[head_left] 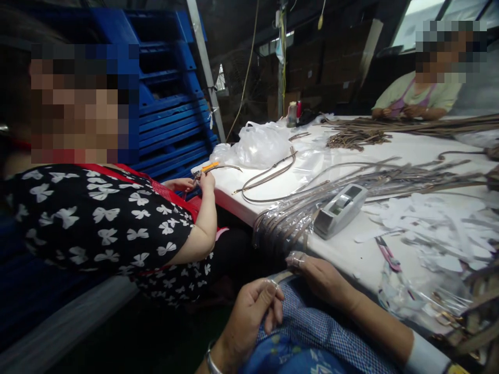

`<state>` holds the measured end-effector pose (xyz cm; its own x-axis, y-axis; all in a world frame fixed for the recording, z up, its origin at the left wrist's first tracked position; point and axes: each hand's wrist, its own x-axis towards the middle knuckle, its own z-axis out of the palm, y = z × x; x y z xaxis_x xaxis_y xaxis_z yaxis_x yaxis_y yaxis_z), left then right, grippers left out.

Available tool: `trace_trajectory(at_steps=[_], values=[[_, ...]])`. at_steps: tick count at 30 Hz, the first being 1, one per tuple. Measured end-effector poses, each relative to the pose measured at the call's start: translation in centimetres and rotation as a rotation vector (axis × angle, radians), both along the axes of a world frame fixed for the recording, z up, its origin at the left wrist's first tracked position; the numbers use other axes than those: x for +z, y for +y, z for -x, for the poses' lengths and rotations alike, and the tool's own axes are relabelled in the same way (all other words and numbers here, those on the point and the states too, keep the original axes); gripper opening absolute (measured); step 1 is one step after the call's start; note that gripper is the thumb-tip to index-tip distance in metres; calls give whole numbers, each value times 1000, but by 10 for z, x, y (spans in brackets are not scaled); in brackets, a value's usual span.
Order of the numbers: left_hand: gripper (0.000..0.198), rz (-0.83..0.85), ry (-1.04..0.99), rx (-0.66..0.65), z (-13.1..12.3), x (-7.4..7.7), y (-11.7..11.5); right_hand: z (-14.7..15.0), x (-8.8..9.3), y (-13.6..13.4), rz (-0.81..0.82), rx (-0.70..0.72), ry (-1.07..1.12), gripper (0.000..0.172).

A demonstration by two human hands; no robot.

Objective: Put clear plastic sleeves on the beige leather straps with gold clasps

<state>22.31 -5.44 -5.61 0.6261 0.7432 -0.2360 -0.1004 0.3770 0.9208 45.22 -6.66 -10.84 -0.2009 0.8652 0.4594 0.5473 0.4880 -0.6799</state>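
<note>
My left hand [255,306] is closed in a pinch above my lap, with a small shiny bit showing at the thumb tip. My right hand [325,280] is closed near the table edge, around something wrapped in clear plastic. A short length of light brown strap [286,276] shows between the two hands; much of it is hidden. Just beyond my right hand, several plastic-wrapped straps [280,223] hang over the table edge. A grey tape dispenser [341,210] stands beside them. Pink-handled scissors [388,254] lie to the right.
The white table [253,195] carries white paper strips [440,228], a strap pile [358,137] and a plastic bag [265,143]. A co-worker in a butterfly-print top [105,218] works at the left; another person [421,98] sits at the far side. Blue pallets [171,119] are stacked behind.
</note>
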Motion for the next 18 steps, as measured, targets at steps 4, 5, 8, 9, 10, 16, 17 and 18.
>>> trace_trajectory(at_steps=[4, 5, 8, 9, 10, 16, 17, 18], values=[[36, 184, -28, 2, 6, 3, 15, 9, -2, -11, 55, 105, -293, 25], [36, 219, -27, -12, 7, 1, 19, 12, 0, -13, 61, 98, -367, 25], [37, 242, 10, -56, 11, -6, 33, 22, 11, -19, 95, 65, -499, 25], [38, 227, 30, -68, 13, -9, 38, 25, 14, -20, 116, 56, -509, 24], [39, 208, 46, -76, 15, -11, 43, 28, 17, -21, 143, 50, -508, 24], [39, 266, 7, -185, 28, -19, 64, 33, 21, -20, 276, 119, -472, 22], [38, 279, 7, -211, 29, -20, 67, 33, 21, -19, 293, 131, -466, 22], [39, 271, 27, -232, 31, -21, 69, 33, 21, -19, 312, 133, -458, 22]])
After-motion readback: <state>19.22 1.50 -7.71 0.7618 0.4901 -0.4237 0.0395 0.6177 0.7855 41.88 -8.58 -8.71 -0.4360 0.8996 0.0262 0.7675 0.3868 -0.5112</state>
